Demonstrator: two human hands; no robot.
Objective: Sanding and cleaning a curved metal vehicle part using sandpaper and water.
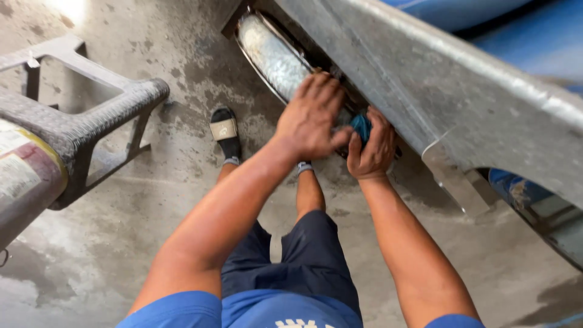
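Two hands worked near the upper middle of the frame. The left hand [311, 115] lay flat, its fingers [322, 85] spread apart and pressed against one silvery metal cylinder [270, 54] that ran from the top centre down toward the middle, tucked under one slanted grey metal panel [437, 79]. The right hand [373, 146], just beside the left and touching it at the thumb, had its fingers [384, 124] curled together around one blue cloth [361, 126], held against the lower end of the cylinder. One dark plastic stool [91, 109] stood at the left, well apart from the hands, with one cylindrical labelled can [21, 182] at the far left edge. One sandalled foot [225, 130] rested on the stained concrete floor [152, 200] below the cylinder.
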